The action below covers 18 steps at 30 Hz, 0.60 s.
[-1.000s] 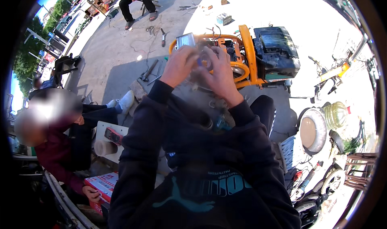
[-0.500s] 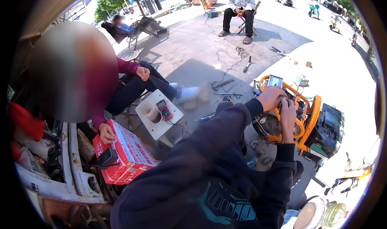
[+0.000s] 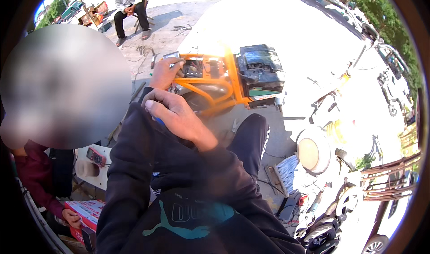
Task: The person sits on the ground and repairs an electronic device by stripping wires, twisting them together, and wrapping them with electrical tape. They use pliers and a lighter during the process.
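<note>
My left hand (image 3: 164, 74) is at the near-left end of an orange tubular metal frame (image 3: 210, 85), with fingers and thumb pinched together. What they hold, if anything, is too small to make out. My right hand (image 3: 175, 114) is drawn back over my left forearm, fingers curled. A bit of something blue (image 3: 159, 120) shows under its fingers; its kind is hidden. Inside the frame, near my left hand, sits an open compartment with dark parts and wires (image 3: 193, 69). A black box-shaped part (image 3: 261, 68) is at the frame's far right end. Below the tubes a round dark wheel-like part is partly visible.
At left, a person's hand (image 3: 71, 218) rests on a red-and-white carton (image 3: 87, 209). A white stool (image 3: 106, 173) carries a red multimeter (image 3: 96, 156) and a roll of tape. Another person (image 3: 131, 10) sits farther off. Tyres (image 3: 320, 234) and a round pale-lidded container (image 3: 313, 151) stand at right.
The view has swung to the right. My right hand has left the orange frame and come back over my left forearm. My left hand stays by the frame's end.
</note>
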Each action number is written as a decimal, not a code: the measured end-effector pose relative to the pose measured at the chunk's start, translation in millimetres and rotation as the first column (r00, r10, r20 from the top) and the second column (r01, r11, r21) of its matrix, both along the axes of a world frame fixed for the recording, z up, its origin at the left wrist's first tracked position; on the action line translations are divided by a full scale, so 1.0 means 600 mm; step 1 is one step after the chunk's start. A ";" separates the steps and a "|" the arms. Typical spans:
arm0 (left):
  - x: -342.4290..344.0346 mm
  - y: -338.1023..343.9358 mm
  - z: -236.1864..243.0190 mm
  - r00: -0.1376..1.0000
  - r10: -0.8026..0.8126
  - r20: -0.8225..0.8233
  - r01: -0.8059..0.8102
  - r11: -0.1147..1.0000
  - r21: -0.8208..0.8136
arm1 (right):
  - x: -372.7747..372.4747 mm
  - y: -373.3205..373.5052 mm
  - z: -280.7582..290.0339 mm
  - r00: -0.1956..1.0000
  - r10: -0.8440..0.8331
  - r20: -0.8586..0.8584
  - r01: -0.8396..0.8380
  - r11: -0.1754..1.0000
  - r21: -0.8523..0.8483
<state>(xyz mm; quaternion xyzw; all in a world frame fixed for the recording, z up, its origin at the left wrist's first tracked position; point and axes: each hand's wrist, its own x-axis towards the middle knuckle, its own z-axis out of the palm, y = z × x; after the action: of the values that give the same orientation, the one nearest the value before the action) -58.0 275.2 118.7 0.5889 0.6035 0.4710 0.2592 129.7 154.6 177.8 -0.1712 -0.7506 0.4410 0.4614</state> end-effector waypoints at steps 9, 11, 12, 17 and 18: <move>-0.034 0.019 0.077 0.843 -0.417 -0.340 0.350 0.905 -0.243 | 0.267 0.256 -0.002 0.385 -0.875 0.293 0.780 0.478 0.404; -0.016 0.009 0.078 0.827 -0.420 -0.374 0.386 0.907 -0.167 | 0.286 0.337 -0.014 0.264 -0.922 0.281 0.671 0.386 0.634; -0.019 0.004 0.073 0.836 -0.411 -0.365 0.386 0.911 -0.142 | 0.278 0.363 -0.011 0.257 -0.900 0.353 0.587 0.436 0.682; -0.034 -0.014 0.030 0.768 -0.279 -0.577 0.404 0.909 0.099 | 0.282 0.440 -0.052 0.135 -0.764 0.631 0.503 0.602 0.620; -0.025 -0.025 0.027 0.736 -0.234 -0.635 0.418 0.895 0.155 | 0.291 0.443 -0.062 0.156 -0.802 0.576 0.483 0.571 0.664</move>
<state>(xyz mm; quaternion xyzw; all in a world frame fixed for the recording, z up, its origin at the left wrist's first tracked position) -73.0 260.1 134.9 0.8359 0.4647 0.2886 0.0454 304.1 420.5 140.7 -0.5895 -0.7791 -0.0791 0.1980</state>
